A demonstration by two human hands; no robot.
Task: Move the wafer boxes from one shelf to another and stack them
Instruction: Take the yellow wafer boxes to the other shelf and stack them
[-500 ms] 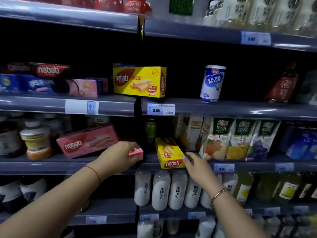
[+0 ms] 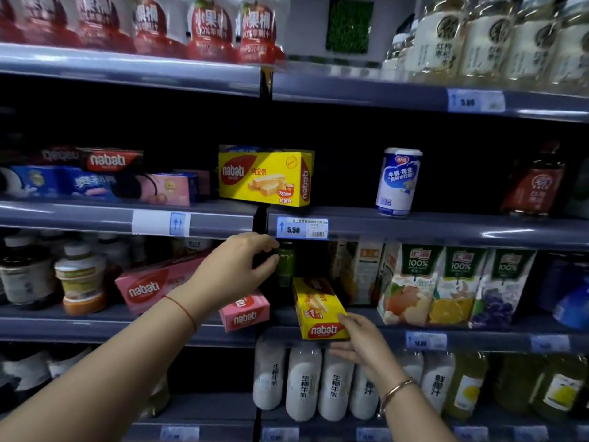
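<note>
A small yellow wafer box (image 2: pixel 318 309) lies end-on on the middle shelf (image 2: pixel 478 334), its front end sticking out over the edge. My right hand (image 2: pixel 361 341) pinches that front end, thumb on the top right corner and fingers underneath. Just left of it lies a small pink wafer box (image 2: pixel 244 314). My left hand (image 2: pixel 234 269) hovers above the pink box with fingers apart and nothing in it, close to a green bottle (image 2: pixel 286 261). A large yellow wafer box (image 2: pixel 264 179) stands on the shelf above. A long pink wafer box (image 2: pixel 149 285) leans at the left.
Juice cartons (image 2: pixel 455 285) stand right of the small yellow box, jars (image 2: pixel 81 282) at the far left. The upper shelf holds a red wafer box (image 2: pixel 110 159), cookie packs (image 2: pixel 92 185) and a white-blue can (image 2: pixel 398 181). White bottles (image 2: pixel 302 381) fill the shelf below.
My left hand has let go of the small pink box and risen toward the green bottle. My right hand has closed around the front end of the small yellow box. The camera view has tilted up.
</note>
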